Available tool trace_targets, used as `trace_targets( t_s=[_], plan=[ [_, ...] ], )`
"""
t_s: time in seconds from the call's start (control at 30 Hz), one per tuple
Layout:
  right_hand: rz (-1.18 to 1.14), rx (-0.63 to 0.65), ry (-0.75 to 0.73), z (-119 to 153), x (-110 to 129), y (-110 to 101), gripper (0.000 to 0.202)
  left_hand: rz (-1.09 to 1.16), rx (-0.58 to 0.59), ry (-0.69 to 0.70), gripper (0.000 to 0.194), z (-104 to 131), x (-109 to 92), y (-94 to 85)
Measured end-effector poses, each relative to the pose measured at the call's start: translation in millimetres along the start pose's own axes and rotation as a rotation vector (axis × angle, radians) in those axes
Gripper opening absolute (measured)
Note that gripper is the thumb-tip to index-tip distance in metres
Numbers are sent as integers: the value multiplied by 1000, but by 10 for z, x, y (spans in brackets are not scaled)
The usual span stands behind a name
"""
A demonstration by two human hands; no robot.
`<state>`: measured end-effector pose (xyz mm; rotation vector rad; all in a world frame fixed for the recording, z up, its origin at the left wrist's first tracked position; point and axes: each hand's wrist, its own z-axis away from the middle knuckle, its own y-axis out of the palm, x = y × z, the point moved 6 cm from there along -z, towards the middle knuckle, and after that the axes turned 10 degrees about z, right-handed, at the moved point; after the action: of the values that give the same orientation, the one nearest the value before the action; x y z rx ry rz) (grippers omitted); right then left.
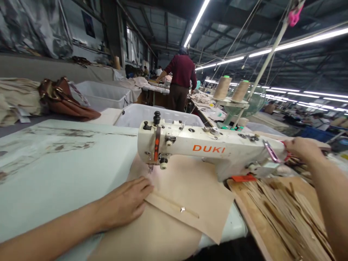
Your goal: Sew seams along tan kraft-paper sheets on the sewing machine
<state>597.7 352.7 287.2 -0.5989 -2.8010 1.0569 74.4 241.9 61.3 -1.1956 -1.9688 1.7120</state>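
Observation:
A white sewing machine (185, 139) with orange lettering stands across the table. Under its needle area lies a beige fabric piece (190, 181), with a zipper (171, 202) set into it and a small metal zipper pull (182, 209) showing. My left hand (127, 199) rests flat on the fabric just in front of the presser foot (150, 168), fingers stretched out and close together. At the machine's right end, my right hand (304, 148) is closed over the handwheel (287, 156); only its red edge shows, and my hand covers the rest.
A wooden board (255, 210) with several beige strips (293, 217) adjoins the table on the right. Behind the machine stand a white bin (163, 113) and thread cones (223, 88). A brown leather bag (66, 99) lies back left. Farther off, a person in maroon (182, 72) stands.

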Motion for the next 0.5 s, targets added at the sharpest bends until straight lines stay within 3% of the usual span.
trace_targets(
  t_s=[0.07, 0.1, 0.13, 0.17, 0.2, 0.27, 0.3, 0.33, 0.4, 0.5],
  plan=[
    [37, -49, 19, 87, 308, -322, 41, 42, 35, 45, 34, -109, 72, -28],
    [25, -105, -6, 276, 586, -532, 38, 50, 43, 64, 31, -152, 106, -38],
    [-78, -206, -128, 581, 968, -775, 33, 56, 48, 79, 28, -186, 139, -45],
    [-247, -255, -311, 991, 1403, -990, 31, 64, 49, 87, 25, -215, 171, -52],
    [-447, -211, -541, 1485, 1857, -1152, 28, 73, 46, 92, 23, -240, 202, -60],
    [-715, 41, -911, 2540, 2628, -1294, 26, 89, 29, 86, 21, -285, 264, -81],
    [-823, 42, -1060, 3018, 2877, -1359, 30, 95, 17, 80, 21, -304, 292, -92],
    [-888, -6, -1134, 3389, 3028, -1376, 36, 99, 6, 77, 21, -320, 315, -102],
    [-802, 93, -1179, 3842, 3201, -1166, 44, 99, -7, 92, 19, -337, 334, -112],
    [-642, 269, -1061, 3992, 3185, -762, 55, 83, -19, 163, 19, -309, 298, -100]
  ],
)
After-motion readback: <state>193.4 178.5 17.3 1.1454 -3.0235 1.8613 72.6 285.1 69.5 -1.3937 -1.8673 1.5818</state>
